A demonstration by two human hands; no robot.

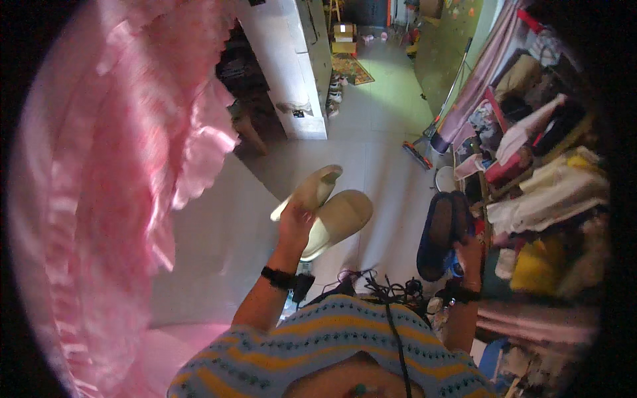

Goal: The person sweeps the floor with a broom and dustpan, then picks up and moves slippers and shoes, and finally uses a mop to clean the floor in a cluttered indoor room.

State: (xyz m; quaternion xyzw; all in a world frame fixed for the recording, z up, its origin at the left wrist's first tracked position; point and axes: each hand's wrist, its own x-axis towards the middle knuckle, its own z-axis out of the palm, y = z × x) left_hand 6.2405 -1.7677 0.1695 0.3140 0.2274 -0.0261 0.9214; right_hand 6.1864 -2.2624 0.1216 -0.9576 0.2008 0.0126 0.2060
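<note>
A pair of cream slippers (345, 217) is gripped by my left hand (297, 219) near the middle of the view; one slipper lies against the fingers and the other faces up beside it. On the right, my right hand (469, 253) holds a pair of dark slippers (435, 236) by one edge, close to the cluttered shelf. Something blue shows beside the right fingers. Both wrists wear black bands. The undersides of my fingers are hidden.
A pink ruffled curtain (114, 149) hangs on the left. Clothes (547, 194) and bags fill a shelf on the right. A squeegee-like floor tool (417, 155) leans by a purple curtain (465, 117). Shoes (335, 94), a patterned mat (358, 69) and boxes (344, 37) lie farther back.
</note>
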